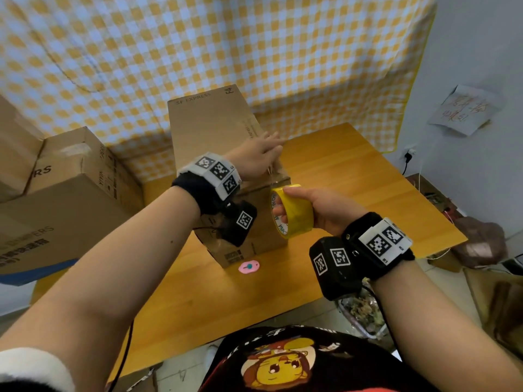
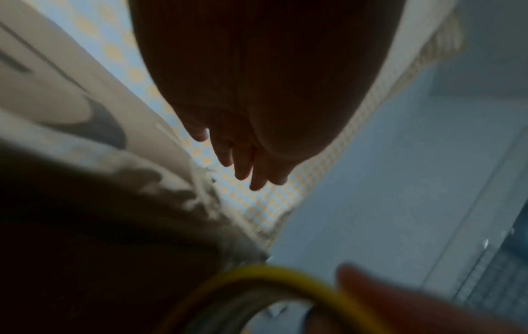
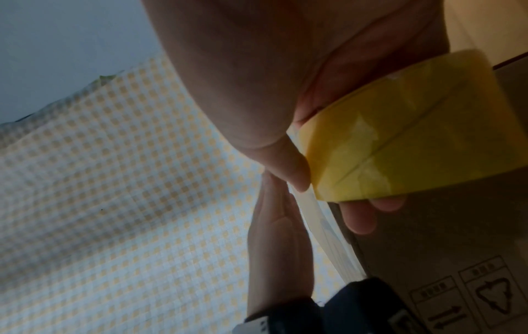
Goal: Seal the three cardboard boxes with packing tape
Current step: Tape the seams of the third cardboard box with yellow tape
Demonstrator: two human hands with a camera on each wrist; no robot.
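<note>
Tape stretched from roll to box, and we're mid-seal on the centre carton

We've got the tall cardboard box (image 1: 226, 171) standing on the wooden table (image 1: 353, 193), its long axis running away from us; our left hand (image 1: 259, 157) lies with fingers straight on the box's top near edge, pressing the clear tape strip (image 3: 325, 228) down there; our right hand (image 1: 319, 210) grips the yellow tape roll (image 1: 293, 212), fingers through the core, just off the box's near right corner; the strip runs taut between the two, so by our reckoning the roll must travel down the front face, right hand nearer; two more cartons (image 1: 65, 188) wait stacked at left; a pink cutter (image 1: 248, 267) sits in front of the box.
</note>
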